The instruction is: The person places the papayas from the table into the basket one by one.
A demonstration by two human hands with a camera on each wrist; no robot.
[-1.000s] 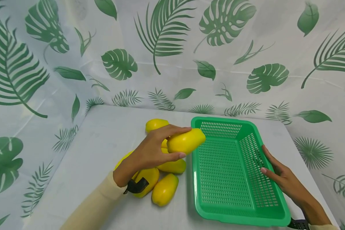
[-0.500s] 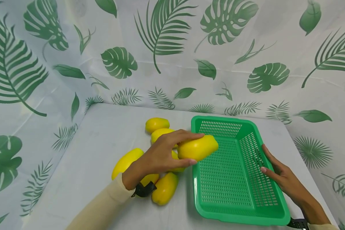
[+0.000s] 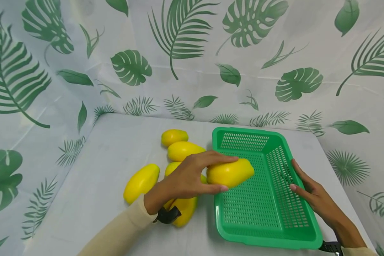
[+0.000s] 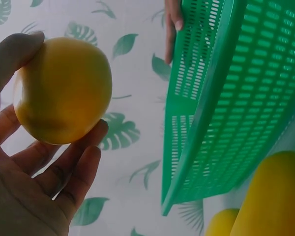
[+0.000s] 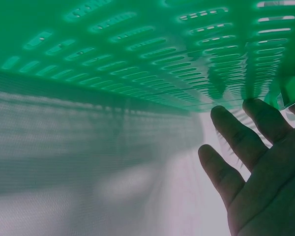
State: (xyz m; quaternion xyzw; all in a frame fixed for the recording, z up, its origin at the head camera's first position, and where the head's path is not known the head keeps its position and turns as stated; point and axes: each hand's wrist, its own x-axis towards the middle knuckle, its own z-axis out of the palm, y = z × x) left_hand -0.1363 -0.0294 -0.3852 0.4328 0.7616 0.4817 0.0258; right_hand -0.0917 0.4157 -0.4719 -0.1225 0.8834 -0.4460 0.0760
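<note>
My left hand (image 3: 190, 176) holds a yellow mango (image 3: 232, 173) between the thumb and fingers, over the left part of a green plastic basket (image 3: 268, 243). In the left wrist view, the thumb lies on one side of the fruit and the fingertips (image 4: 91, 155) on the other. My right hand (image 3: 323, 204) grips the basket's right rim, its thumb inside the wall. The right wrist view shows the other fingers (image 5: 241, 137) spread along the outside beneath the rim. The basket's slotted floor is bare where it shows.
Several more mangoes lie left of the basket: one mango (image 3: 174, 137) at the back, another mango (image 3: 184, 150) before it, one mango (image 3: 142, 183) farther left, others partly under my left arm. A leaf-printed sheet (image 3: 185, 81) stands behind the white table (image 3: 92, 170).
My left hand has carried the mango to the right and slightly nearer, from the basket's left rim to over its inside. The right hand and basket have stayed in place.
</note>
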